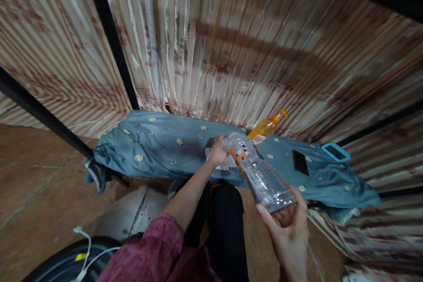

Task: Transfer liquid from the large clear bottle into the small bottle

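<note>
A large clear plastic bottle (261,174) with an orange stripe and orange and black print is held tilted between my two hands, above a cloth-covered bench. My left hand (219,151) is closed around its neck end. My right hand (289,224) grips the base, thumb on one side and fingers on the other. The bottle looks see-through, with no visible contents. Just under my left hand, a white crumpled tissue or cloth (228,164) lies on the bench. Behind the bottle stands a pump bottle (264,128) with amber liquid and an orange pump head.
The bench wears a blue-grey patterned cloth (158,145). A black phone (300,162) and a blue-framed device (335,152) lie toward its right end. Dark metal poles (112,35) and striped curtains (231,53) surround it. A white cable (87,251) rests at lower left.
</note>
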A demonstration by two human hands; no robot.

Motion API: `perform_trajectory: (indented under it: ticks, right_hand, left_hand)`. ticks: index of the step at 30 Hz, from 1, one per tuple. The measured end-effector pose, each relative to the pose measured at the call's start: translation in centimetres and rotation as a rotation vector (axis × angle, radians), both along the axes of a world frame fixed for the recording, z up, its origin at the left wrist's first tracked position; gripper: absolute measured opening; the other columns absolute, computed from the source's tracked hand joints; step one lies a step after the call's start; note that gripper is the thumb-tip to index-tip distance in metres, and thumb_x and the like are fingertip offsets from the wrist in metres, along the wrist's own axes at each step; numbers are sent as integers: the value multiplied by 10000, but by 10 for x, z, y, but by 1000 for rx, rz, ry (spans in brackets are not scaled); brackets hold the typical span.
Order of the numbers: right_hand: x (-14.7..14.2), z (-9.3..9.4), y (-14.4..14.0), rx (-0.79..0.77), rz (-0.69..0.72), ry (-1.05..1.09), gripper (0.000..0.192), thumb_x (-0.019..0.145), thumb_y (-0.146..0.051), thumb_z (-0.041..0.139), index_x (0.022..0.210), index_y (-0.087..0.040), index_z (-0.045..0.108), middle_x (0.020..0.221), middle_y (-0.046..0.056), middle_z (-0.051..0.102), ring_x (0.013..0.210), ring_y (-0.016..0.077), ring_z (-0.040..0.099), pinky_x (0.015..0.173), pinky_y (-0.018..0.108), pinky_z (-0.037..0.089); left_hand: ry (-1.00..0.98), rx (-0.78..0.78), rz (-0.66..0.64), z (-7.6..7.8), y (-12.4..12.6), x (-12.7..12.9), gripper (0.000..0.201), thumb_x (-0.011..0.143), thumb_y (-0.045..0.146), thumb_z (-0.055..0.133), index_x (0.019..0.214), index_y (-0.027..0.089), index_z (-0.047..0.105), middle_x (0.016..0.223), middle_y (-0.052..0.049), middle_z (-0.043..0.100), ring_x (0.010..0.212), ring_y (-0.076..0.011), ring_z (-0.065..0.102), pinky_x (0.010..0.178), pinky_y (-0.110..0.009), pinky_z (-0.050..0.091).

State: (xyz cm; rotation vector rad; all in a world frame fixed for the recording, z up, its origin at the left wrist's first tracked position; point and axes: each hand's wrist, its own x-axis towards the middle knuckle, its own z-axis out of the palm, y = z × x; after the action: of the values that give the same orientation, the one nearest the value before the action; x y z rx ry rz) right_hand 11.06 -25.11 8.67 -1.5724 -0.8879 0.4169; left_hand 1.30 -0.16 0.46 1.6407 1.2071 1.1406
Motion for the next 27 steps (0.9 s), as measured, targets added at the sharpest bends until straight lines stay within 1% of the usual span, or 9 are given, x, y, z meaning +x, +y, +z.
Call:
perform_trajectory:
  ticks: [4,8,12,19,24,27]
  right_hand:
    - [1,1,0,-29,-27,-12,1108,589,-532,923,1515,-196,416,1322,201,641,1088,325,696,955,485,569]
    - [1,2,0,-49,-59,-17,1143,553,-570,922,1509,-188,426,1288,203,652,1063,332,697,914,482,581]
    - [0,4,1,-39,-70,-16,1158,537,-576,922,1511,-188,431,1284,209,651,1032,329,701,889,477,590]
    - [1,1,1,-23,-50,-55,1122,568,-569,911,1507,-185,431,1340,222,621,1049,317,698,920,480,582]
    - [2,-1,0,-10,-44,-78,1100,583,-565,908,1505,-193,437,1360,218,614,1061,317,695,952,507,568]
    - [2,-1,0,-6,-39,-71,1093,583,-553,913,1500,-193,439,1366,221,610,1071,321,693,975,530,553]
  left_hand:
    - [-7,-13,-5,-2,1,1,464,742,179,815,1164,178,622,1198,-101,692,1141,-268,655,1034,-406,514]
    - [-33,-36,1,-4,2,3,489,710,151,823,1158,179,626,1189,-103,692,1127,-274,654,1023,-406,513]
    - [-48,-26,-2,-5,1,3,426,736,179,800,1127,181,632,1163,-97,696,1098,-260,653,1021,-397,511]
    - [-19,-40,-10,-3,-1,2,490,729,189,798,1187,169,626,1182,-107,692,1110,-268,650,1018,-407,520]
    - [-49,-17,10,-6,1,4,474,705,144,796,1153,176,644,1167,-101,706,1111,-271,655,1031,-410,517]
    - [-51,-25,15,-7,1,5,465,703,174,816,1136,186,646,1164,-97,708,1108,-272,654,1023,-410,517]
